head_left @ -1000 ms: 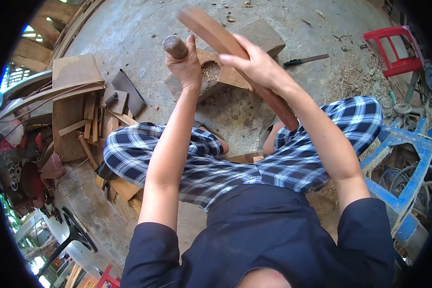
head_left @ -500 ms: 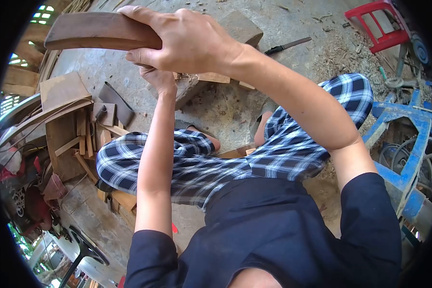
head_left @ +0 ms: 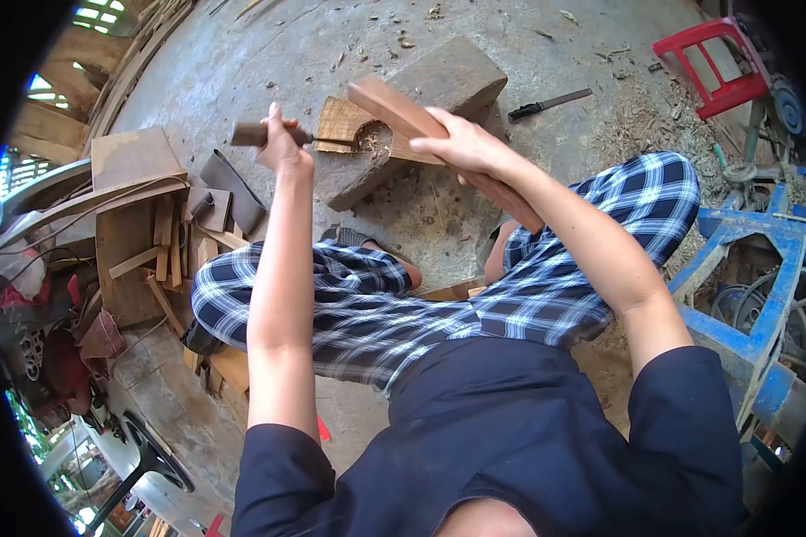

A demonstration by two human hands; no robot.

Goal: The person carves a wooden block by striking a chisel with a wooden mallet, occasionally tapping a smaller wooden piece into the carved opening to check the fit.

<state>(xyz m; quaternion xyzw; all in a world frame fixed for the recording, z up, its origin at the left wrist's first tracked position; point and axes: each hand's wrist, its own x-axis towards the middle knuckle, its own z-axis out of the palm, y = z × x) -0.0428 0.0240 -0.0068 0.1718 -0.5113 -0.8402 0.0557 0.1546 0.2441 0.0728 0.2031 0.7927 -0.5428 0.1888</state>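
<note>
My left hand is closed around the wooden handle of a chisel. Its dark, thin blade points right, and the tip is at a pale piece of wood with a rounded hollow holding shavings. That piece lies on a thick wooden block on the floor. In my right hand is a long, dark wooden bar, gripped near its middle. The bar slants over the right side of the pale piece and hides part of it.
A knife-like tool with a black handle lies right of the block. Wood offcuts are heaped at left. A red plastic stool and a blue metal frame stand at right. Shavings litter the concrete floor.
My right hand has swung the wooden bar from the upper left to the right and down. My left hand and the chisel, largely hidden before, now show clearly.
</note>
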